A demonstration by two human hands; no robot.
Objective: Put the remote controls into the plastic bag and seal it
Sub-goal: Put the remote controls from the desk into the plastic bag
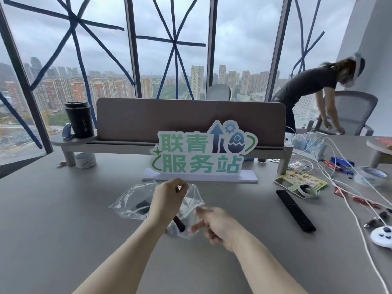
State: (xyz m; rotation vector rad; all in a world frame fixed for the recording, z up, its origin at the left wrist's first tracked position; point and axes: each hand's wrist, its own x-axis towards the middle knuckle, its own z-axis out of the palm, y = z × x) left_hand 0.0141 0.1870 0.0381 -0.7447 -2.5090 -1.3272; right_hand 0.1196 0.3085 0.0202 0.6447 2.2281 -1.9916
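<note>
A clear plastic bag [129, 203] lies crumpled on the grey table [63, 230] just in front of me. My left hand [167, 200] pinches the bag's upper edge and holds it up. A black remote control [179, 223] sits inside the bag, partly hidden by my left wrist, and a second dark piece [142, 205] shows through the plastic to the left. My right hand [214, 227] is blurred, fingers apart, at the bag's right side, holding nothing that I can make out. Another long black remote control [294, 210] lies on the table to the right.
A green and white sign [201, 153] stands behind the bag, before a desk shelf with a black cup [79, 119]. White cables [339, 187], tape rolls, a leaflet and a white controller [382, 235] clutter the right side. A person bends over a chair at the far right.
</note>
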